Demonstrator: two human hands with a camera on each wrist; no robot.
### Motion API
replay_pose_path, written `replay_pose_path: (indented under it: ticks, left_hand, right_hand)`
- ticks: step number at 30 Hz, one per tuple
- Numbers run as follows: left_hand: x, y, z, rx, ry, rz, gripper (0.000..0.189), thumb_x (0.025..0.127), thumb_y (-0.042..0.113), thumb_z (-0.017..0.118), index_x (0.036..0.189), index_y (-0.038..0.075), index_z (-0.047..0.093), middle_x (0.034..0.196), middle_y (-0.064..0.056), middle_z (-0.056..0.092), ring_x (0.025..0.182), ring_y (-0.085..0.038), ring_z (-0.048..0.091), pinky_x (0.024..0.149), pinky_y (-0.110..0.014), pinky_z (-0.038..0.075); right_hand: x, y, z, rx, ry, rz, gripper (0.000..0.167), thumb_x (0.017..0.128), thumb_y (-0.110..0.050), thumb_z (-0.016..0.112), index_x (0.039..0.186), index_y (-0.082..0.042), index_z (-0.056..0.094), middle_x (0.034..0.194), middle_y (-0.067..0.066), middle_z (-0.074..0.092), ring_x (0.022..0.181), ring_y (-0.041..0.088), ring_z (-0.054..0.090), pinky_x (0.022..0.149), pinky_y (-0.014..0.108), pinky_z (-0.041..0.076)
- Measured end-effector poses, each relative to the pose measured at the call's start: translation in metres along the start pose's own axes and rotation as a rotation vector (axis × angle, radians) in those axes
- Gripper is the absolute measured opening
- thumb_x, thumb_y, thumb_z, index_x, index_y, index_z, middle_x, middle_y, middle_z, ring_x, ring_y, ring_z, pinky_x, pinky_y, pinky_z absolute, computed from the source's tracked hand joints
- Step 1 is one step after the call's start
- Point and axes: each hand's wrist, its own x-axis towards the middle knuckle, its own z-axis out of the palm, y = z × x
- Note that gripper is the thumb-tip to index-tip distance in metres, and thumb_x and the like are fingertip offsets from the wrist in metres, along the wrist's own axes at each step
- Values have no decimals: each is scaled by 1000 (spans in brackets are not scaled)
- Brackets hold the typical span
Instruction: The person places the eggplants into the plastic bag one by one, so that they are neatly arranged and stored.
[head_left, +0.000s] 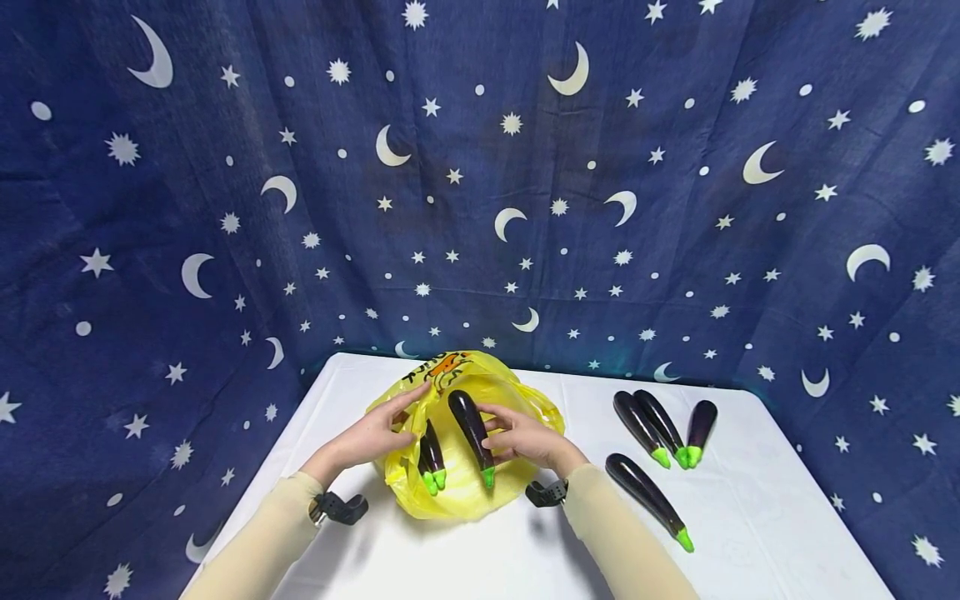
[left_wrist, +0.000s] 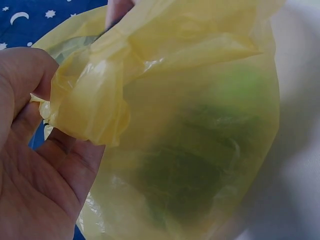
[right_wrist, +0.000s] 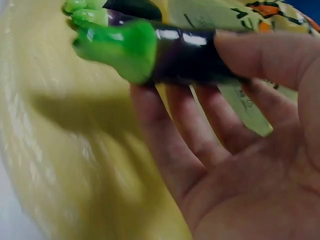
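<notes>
A yellow plastic bag (head_left: 517, 392) with printed lettering lies on the white table, its mouth toward me. My left hand (head_left: 378, 429) pinches the bag's left rim; the left wrist view shows the crumpled film (left_wrist: 87, 100) between thumb and fingers. My right hand (head_left: 525, 435) holds a dark purple eggplant (head_left: 468, 417) with a green stem over the bag's opening. In the right wrist view, thumb and fingertips grip the eggplant (right_wrist: 185, 55) along its sides. Two more eggplants (head_left: 431, 454) lie inside the bag at the left, partly hidden by the bag and left hand.
Several eggplants lie on the table to the right: a group of three (head_left: 652, 421) farther back and a single eggplant (head_left: 648, 498) nearer. A dark blue curtain (head_left: 480, 167) with moons and stars hangs behind the white table (head_left: 780, 517).
</notes>
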Motion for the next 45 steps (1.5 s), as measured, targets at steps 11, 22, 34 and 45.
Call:
replay_pose_path:
  ticks: [11,22,34,45]
  left_hand:
    - [1,-2,2,16,1,-24,85,91,3,66,164,25,28,167,1,25,151,-24,25,118,-50,30]
    - [1,1,2,19,8,-29,85,90,6,66,164,25,28,167,1,25,149,-27,29,116,-52,32]
    - [1,0,0,2,3,-6,85,90,3,66,164,25,28,167,1,26,147,-26,32,115,-51,34]
    - [0,0,-1,-20,-4,-13,86,90,2,65,164,25,27,167,3,26,139,-29,44,111,-48,38]
  right_hand:
    - [35,4,23,-17,138,-12,78,93,-2,67,161,-13,32,128,23,56,100,30,68,87,52,58]
    - [49,9,32,-34,188,-5,76,92,0,66,160,-9,32,119,19,61,92,24,68,81,47,60]
    - [55,5,45,-81,211,21,68,92,-1,66,154,-5,40,121,19,63,99,28,67,81,47,60]
    - [60,10,52,-122,168,25,59,93,1,64,149,-1,46,118,19,64,97,27,65,81,47,60]
